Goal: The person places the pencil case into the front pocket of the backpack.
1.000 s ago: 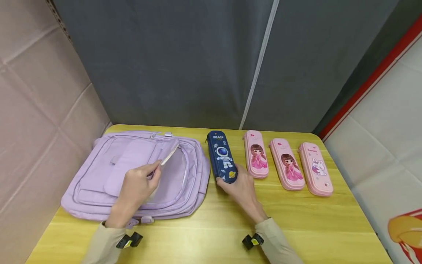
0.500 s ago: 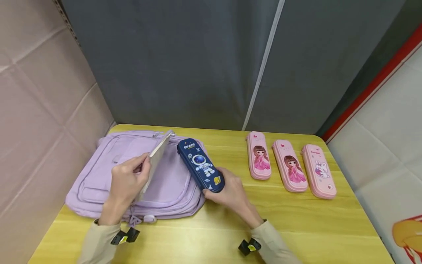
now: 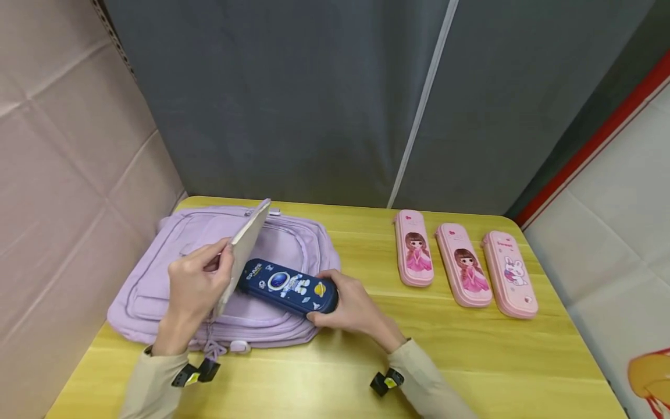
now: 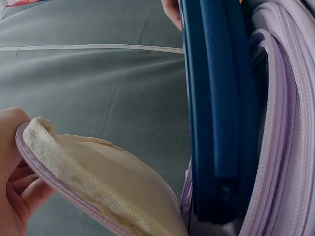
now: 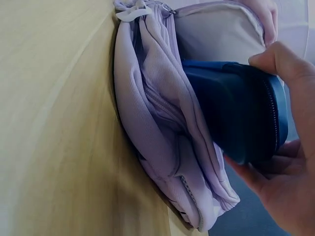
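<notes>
A light purple backpack lies flat on the left of the table. My left hand pinches the edge of its front pocket flap and holds it up, showing the cream lining. With thumb and fingers my right hand grips one end of a navy pencil case printed with an astronaut and "SPACE". The case slants over the backpack, its far end behind the raised flap. In the left wrist view that end sits at the pocket opening, between lining and zipper edge.
Three pink pencil cases lie in a row on the right: two with a doll in a pink dress and one with a rabbit. Behind the yellow wooden table hangs a dark grey curtain.
My right hand has lifted the navy pencil case from beside the backpack, carried it left and turned it toward the pocket. My left hand has pulled the flap further up and back.
</notes>
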`<action>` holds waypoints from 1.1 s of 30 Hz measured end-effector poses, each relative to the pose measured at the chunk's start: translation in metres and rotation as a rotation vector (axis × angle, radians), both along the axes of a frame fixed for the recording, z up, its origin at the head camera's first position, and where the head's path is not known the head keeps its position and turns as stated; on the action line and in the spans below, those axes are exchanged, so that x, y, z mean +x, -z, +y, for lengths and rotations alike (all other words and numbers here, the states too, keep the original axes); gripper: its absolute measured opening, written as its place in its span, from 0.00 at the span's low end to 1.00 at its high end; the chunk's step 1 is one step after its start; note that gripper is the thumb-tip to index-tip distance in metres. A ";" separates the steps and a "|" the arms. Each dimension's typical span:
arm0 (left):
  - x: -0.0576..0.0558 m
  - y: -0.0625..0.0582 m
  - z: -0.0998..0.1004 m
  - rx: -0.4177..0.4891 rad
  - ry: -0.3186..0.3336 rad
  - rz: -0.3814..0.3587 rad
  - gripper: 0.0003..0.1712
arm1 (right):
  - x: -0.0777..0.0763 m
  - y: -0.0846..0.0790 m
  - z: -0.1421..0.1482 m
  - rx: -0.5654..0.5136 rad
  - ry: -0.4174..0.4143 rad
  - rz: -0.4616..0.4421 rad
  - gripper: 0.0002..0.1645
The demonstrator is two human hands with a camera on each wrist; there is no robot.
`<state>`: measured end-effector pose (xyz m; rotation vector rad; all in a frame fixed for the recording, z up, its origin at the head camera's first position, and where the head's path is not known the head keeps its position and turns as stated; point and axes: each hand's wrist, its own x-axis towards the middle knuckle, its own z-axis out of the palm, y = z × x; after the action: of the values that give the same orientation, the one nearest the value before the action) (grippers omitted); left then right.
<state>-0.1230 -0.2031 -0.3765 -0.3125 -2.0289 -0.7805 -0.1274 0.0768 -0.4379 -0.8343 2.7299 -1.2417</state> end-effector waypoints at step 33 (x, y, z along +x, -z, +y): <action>0.001 -0.004 -0.002 0.027 0.002 0.015 0.09 | -0.024 0.005 -0.073 0.130 -0.113 0.175 0.44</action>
<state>-0.1218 -0.2054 -0.3721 -0.3043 -2.0029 -0.8044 -0.1512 0.0042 -0.4426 -1.1126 2.8126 -1.0029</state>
